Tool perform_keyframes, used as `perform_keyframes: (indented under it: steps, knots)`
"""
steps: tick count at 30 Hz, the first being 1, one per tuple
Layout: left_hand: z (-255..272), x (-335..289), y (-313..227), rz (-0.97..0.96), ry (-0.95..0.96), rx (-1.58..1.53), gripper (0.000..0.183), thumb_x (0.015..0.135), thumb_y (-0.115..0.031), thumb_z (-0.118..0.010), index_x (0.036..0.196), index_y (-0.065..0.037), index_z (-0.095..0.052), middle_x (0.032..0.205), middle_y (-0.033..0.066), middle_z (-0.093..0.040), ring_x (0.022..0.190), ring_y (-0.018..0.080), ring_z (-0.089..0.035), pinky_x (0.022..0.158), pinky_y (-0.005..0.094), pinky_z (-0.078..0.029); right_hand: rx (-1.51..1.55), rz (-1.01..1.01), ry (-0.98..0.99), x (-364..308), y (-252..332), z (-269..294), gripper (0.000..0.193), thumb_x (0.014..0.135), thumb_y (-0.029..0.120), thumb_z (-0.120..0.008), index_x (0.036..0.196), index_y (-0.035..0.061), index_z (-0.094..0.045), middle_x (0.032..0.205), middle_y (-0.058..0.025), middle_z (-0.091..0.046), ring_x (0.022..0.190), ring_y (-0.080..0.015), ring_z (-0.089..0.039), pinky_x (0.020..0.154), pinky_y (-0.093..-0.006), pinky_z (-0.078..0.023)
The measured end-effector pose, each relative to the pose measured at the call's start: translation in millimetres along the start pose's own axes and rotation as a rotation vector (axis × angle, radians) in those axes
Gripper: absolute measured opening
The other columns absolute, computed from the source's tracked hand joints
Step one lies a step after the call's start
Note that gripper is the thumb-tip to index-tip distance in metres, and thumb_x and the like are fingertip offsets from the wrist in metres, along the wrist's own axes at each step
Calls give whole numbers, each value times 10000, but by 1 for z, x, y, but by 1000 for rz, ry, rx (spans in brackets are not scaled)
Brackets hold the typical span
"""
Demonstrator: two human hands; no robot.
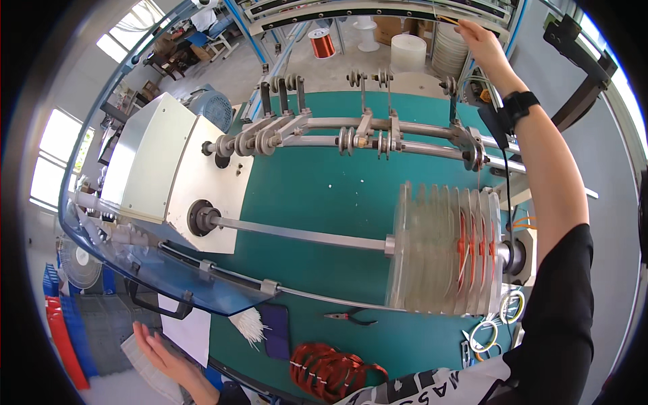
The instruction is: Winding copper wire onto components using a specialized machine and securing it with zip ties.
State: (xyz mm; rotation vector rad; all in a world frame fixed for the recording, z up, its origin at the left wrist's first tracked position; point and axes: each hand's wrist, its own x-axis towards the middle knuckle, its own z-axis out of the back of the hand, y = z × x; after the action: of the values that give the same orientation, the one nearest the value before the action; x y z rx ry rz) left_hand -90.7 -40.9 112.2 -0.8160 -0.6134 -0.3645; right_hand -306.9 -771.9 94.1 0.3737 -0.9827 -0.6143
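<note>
My right hand (480, 48) is raised at the far right, its fingers stretched toward the dark overhead rail (378, 12). A thin yellow strip lies close to its fingertips; whether they touch it I cannot tell. Low on the left, my left hand (165, 361) is open with nothing in it, near a white paper sheet (189, 331). Between the hands stands a winding machine. Its pale slotted winding former (432, 250) sits on a square metal shaft (304, 234), with red-brown wire (472, 243) in some right-hand slots. Guide pulleys (347, 140) line the bars behind it.
On the green table lie red-handled pliers (349, 317), bundled copper wire coils (331, 371), white ties (250, 325), a dark flat case (275, 331) and tape rolls (482, 335). A clear curved guard (196, 287) hangs at left. Behind stands a copper wire spool (322, 44).
</note>
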Motion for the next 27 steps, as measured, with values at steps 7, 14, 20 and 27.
perform_keyframes:
  steps: [7, 14, 20, 27]
  knots:
    - [-38, -22, -9, 201, 203, -729, 261, 963, -212, -442, 1109, 1, -476, 847, 26, -446, 849, 119, -435, 828, 281, -344, -314, 149, 71, -157, 236, 155, 138, 907, 19, -472, 986, -20, -578, 813, -96, -509, 708, -148, -498, 644, -228, -398]
    - [-38, -92, -103, 150, 638, -1068, 261, 887, -190, -484, 1063, 1, -467, 857, 57, -478, 821, 145, -461, 808, 304, -369, -868, 131, 73, -328, 319, 374, 138, 962, 58, -426, 910, 19, -548, 976, -123, -551, 928, -203, -567, 805, -266, -462]
    - [-20, -152, -178, 55, 1082, -1326, 370, 839, -245, -532, 1095, 7, -442, 932, 93, -491, 898, 198, -466, 868, 367, -365, -784, -463, -31, -389, 394, 426, 268, 926, 201, -525, 884, -49, -611, 816, -200, -601, 803, -336, -629, 733, -405, -545]
    - [-17, -215, -248, -28, 1448, -1322, 442, 784, -197, -638, 1129, -36, -413, 1041, 64, -448, 1013, 166, -428, 944, 319, -317, -625, -687, 110, -539, 335, 363, 171, 861, -30, -515, 1015, -8, -588, 790, -121, -569, 654, -238, -551, 618, -287, -435]
